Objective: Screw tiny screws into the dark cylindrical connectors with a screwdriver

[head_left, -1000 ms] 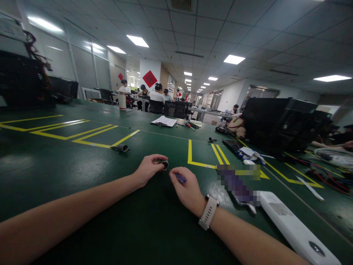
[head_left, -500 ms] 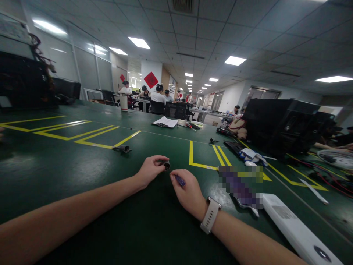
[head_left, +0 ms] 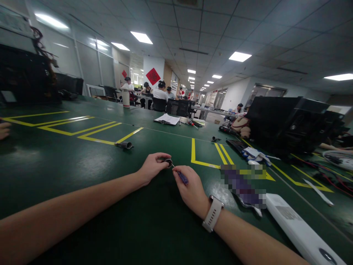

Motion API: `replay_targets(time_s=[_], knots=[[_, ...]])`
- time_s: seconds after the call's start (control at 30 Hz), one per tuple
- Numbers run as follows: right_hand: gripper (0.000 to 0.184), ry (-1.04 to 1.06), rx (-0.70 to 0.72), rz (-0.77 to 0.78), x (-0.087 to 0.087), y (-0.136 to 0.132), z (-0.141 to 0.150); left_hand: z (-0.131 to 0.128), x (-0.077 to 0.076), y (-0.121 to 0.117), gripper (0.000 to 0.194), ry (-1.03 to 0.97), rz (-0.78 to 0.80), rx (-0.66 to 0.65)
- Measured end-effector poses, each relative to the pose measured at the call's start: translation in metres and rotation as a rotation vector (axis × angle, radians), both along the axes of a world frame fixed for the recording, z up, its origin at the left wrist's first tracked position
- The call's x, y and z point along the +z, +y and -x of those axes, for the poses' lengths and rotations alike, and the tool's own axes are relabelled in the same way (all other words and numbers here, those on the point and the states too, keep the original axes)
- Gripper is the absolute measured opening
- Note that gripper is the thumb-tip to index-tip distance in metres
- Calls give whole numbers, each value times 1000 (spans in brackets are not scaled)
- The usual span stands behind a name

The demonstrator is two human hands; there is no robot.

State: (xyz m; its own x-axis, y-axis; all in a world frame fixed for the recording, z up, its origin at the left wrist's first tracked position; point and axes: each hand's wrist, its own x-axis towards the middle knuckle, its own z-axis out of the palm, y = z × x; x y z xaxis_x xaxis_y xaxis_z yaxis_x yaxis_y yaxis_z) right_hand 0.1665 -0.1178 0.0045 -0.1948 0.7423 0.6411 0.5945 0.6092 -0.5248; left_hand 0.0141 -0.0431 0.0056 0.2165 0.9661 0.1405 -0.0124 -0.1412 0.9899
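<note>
My left hand is closed on a small dark cup-shaped part, pinched between thumb and fingers with its round opening facing right. My right hand, with a light watch strap at the wrist, is closed around the purple handle of a small screwdriver. Its thin metal shaft points up and left, with the tip at the opening of the dark part; I cannot tell whether it reaches inside. A similar dark cup-shaped piece lies on the green table beyond my left hand.
Yellow tape marks off areas on the green tabletop. A long white device lies by my right forearm. Farther off are a clipboard with paper, a cup and a black case. Another person's hand shows at far left.
The screwdriver's thin shaft now shows between my hands, its tip at the dark part's opening. Both hands stay close together. The view has shifted slightly, and more of the other person's hand shows.
</note>
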Motion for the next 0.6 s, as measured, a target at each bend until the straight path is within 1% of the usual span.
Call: replay_targets(time_s=[0.3, 0.6], knots=[[17, 3, 3, 22, -1, 0, 1, -1, 4, -4, 28, -7, 7, -9], [19, -47, 9, 3, 3, -4, 0, -1, 2, -3, 25, -22, 16, 3]])
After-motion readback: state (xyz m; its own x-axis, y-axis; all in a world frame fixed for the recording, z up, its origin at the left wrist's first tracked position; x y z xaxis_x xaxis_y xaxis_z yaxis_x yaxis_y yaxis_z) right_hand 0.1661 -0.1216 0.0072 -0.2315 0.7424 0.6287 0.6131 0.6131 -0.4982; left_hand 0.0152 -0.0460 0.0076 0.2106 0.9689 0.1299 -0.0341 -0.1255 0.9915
